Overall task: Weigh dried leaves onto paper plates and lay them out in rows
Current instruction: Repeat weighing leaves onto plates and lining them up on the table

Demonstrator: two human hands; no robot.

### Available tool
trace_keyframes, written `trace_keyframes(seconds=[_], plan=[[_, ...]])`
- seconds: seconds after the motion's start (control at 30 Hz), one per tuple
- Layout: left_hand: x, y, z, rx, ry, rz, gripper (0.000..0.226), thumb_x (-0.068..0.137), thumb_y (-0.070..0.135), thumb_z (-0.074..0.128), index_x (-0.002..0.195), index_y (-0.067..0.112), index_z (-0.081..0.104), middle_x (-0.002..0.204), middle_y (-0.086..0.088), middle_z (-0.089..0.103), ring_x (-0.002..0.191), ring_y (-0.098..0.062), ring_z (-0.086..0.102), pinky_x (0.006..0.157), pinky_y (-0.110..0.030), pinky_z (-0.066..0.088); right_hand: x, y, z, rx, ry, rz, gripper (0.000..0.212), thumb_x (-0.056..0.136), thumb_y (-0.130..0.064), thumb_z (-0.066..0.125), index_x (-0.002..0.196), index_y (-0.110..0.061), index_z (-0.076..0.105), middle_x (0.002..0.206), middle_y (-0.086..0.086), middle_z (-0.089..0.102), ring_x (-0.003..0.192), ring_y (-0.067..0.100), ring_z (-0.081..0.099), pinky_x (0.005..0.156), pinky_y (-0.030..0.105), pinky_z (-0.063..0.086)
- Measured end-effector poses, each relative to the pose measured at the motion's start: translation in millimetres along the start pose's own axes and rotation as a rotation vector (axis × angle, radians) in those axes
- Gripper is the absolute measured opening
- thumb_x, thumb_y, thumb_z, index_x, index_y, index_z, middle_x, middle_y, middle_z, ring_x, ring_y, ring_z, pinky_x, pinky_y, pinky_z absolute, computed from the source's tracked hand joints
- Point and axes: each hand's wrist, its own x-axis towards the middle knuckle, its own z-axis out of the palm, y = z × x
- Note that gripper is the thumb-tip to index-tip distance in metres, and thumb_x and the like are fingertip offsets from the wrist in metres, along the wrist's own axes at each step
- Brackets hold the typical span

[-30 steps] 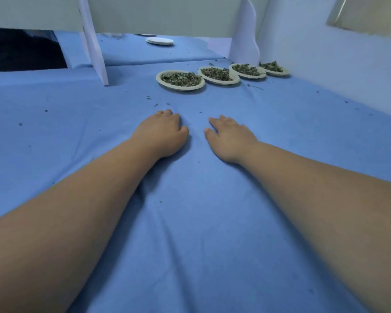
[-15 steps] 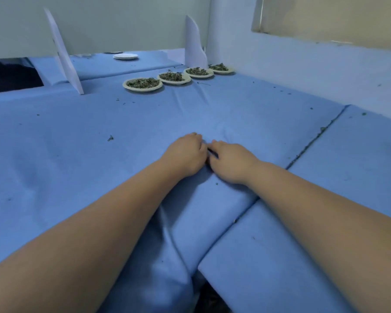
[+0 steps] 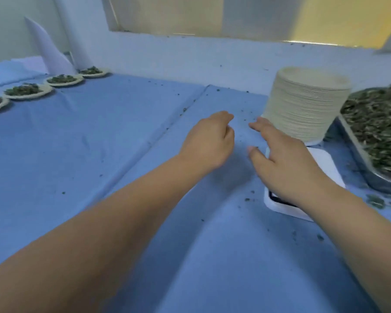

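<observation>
Dried leaves [image 3: 377, 127] heaped in metal tray [image 3: 380, 185], right edge of frame. Four filled plates [image 3: 27, 91] in a row, upper left. Stack of paper plates [image 3: 305, 105] upper right, with white scale [image 3: 324, 164] just below it; display covered by right wrist, unreadable. Right hand [image 3: 284, 164] spread, fingers straight, over scale. Left hand [image 3: 209, 141] loosely curled beside it, centre frame. Blue cloth [image 3: 77, 154] speckled with leaf crumbs. White folded cards [image 3: 50, 55] behind the row.
</observation>
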Motion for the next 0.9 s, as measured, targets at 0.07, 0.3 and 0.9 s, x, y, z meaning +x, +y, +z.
trace_keyframes(seconds=[0.07, 0.3, 0.9], plan=[[14, 24, 22, 0.002, -0.016, 0.059, 0.047, 0.104, 0.012, 0.038, 0.149, 0.012, 0.050, 0.144, -0.011, 0.059, 0.127, -0.030, 0.057, 0.101, -0.034, 0.045, -21, 38, -26, -0.006, 0.054, 0.085, 0.054, 0.101, -0.033, 0.052, 0.153, -0.029, 0.039, 0.165, -0.012, 0.023, 0.110, 0.009, 0.063, 0.106, 0.023, 0.030], [80, 94, 73, 0.159, 0.036, 0.426, 0.055, 0.104, 0.005, 0.036, 0.159, 0.005, 0.029, 0.169, -0.011, 0.023, 0.156, -0.024, 0.020, 0.122, -0.034, 0.022, -50, 147, -89, -0.252, 0.216, 0.310, 0.052, 0.101, -0.036, 0.049, 0.149, -0.017, 0.043, 0.167, -0.002, 0.021, 0.108, 0.034, 0.064, 0.088, 0.040, 0.046], [140, 142, 61, 0.925, -0.128, 0.673, 0.017, 0.081, -0.009, 0.047, 0.086, 0.007, 0.049, 0.067, -0.005, 0.038, 0.054, -0.023, 0.034, 0.050, -0.032, 0.022, -51, 183, -74, -0.605, 0.104, 0.493, 0.050, 0.106, -0.032, 0.026, 0.068, -0.020, 0.056, 0.058, -0.001, 0.057, 0.061, 0.025, 0.058, 0.078, 0.043, 0.031]])
